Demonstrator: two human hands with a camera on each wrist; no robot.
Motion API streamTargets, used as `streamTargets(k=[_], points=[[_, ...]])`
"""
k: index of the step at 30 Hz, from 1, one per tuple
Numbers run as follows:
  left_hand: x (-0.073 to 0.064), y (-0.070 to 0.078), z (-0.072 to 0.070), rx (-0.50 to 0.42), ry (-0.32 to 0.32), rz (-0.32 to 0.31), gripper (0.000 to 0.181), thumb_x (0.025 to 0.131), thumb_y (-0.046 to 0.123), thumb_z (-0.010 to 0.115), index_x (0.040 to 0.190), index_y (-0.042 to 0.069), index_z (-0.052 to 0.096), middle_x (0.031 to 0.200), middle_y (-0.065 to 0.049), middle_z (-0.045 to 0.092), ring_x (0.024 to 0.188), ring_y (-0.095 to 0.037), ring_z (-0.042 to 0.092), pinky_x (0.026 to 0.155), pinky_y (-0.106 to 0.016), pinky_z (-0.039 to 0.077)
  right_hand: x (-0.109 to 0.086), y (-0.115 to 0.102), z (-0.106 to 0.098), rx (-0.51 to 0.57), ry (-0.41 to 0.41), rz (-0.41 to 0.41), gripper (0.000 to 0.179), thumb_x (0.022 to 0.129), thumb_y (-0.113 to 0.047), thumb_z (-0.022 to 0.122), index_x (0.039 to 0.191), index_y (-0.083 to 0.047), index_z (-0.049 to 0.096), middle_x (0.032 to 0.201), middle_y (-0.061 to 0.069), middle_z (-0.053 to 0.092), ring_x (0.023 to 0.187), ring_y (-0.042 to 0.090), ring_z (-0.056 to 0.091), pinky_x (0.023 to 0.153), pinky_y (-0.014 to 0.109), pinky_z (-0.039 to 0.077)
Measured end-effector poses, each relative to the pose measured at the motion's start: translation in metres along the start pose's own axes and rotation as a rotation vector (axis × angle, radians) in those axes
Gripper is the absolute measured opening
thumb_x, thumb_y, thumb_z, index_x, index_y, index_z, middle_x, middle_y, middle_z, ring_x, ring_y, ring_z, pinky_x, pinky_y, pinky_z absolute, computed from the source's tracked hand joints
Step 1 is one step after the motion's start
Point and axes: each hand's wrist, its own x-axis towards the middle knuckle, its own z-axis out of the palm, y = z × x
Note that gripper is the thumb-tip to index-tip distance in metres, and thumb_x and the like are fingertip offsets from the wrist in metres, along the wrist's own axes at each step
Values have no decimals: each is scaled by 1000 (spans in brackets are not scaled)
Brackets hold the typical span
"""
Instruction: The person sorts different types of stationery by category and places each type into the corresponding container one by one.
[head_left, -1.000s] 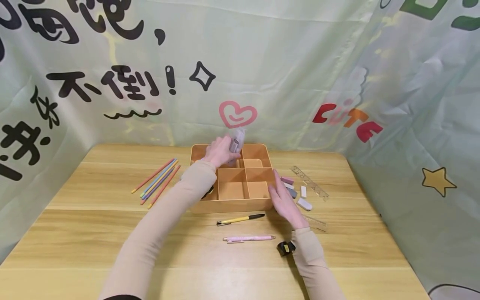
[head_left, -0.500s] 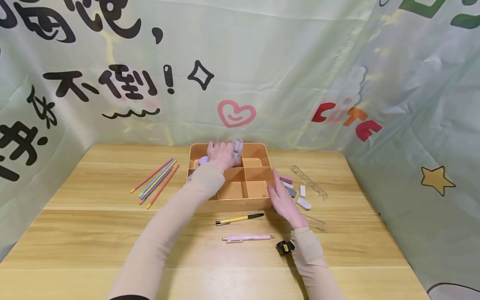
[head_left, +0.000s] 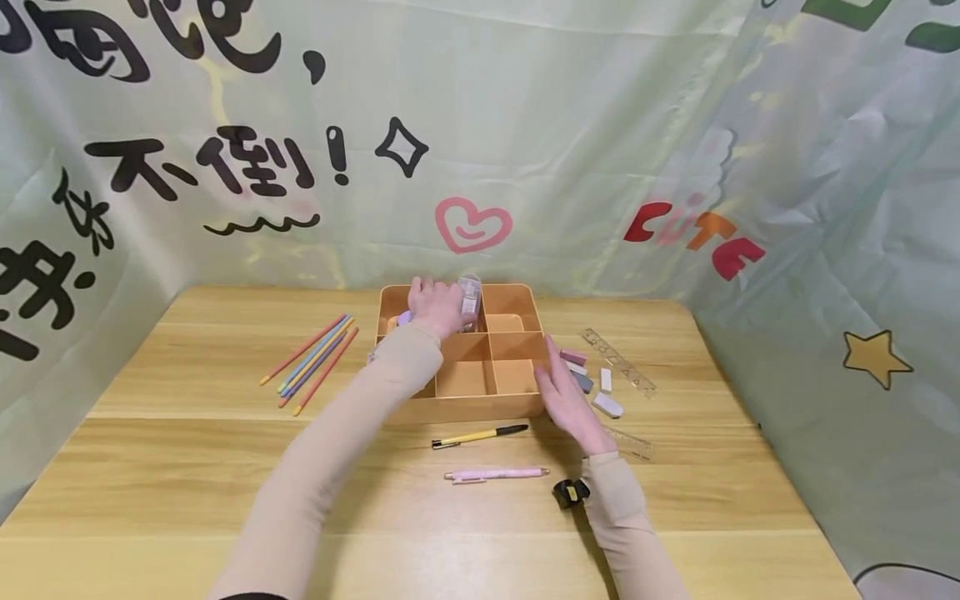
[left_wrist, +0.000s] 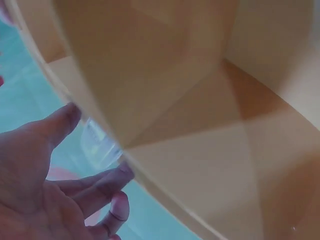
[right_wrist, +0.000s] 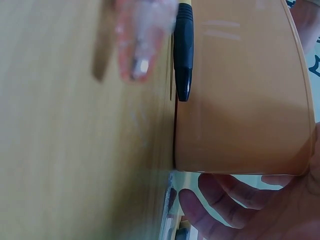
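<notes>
The person's left hand (head_left: 437,307) is over the back row of a light orange divided box (head_left: 465,408). Its thumb and fingers stand on either side of a clear plastic correction tape (head_left: 470,298), which is upright in the back middle compartment. In the left wrist view, the clear tape case (left_wrist: 100,145) shows between thumb and fingertips, partly behind the box's wall; how firm the contact is stays unclear. Something round and purple (head_left: 405,318) lies left of that hand. The right hand (head_left: 566,400) rests with extended fingers against the box's right side.
Several colored pencils (head_left: 315,362) lie left of the box. In front are a yellow-black pen (head_left: 480,437) and a pink pen (head_left: 497,475). Several erasers (head_left: 607,406) and a clear ruler (head_left: 618,362) lie to the right, another ruler (head_left: 632,444) nearer. A fabric backdrop hangs behind.
The left hand has lowered the correction tape into the back middle compartment, and the tape now stands more upright. The right hand has stayed at the box's side.
</notes>
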Motion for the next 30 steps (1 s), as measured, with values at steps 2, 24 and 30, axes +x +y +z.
streamTargets(k=[2,24,30], points=[[-5,-4,-5,-41,20,18,43,94,50,66,112,10,66,116,-11,69,119,-33,50,108,-46,30,0,-1,-1,-4,-1,2,62,110,-18,32,162,-1,3,169,23,9,155,42,15,127,55,13],[-115,-83,27,-562,178,112,80,98,43,61,157,1,26,166,-26,19,152,-50,17,123,-68,13,2,-1,-2,3,-22,9,63,110,-17,32,162,-5,-1,170,21,6,156,40,14,127,56,14],[-120,-83,49,-693,196,86,89,98,43,61,161,1,13,169,-23,7,155,-46,12,122,-68,17,1,-2,1,12,-25,18,64,110,-18,32,162,-6,-1,170,21,7,156,40,15,127,56,14]])
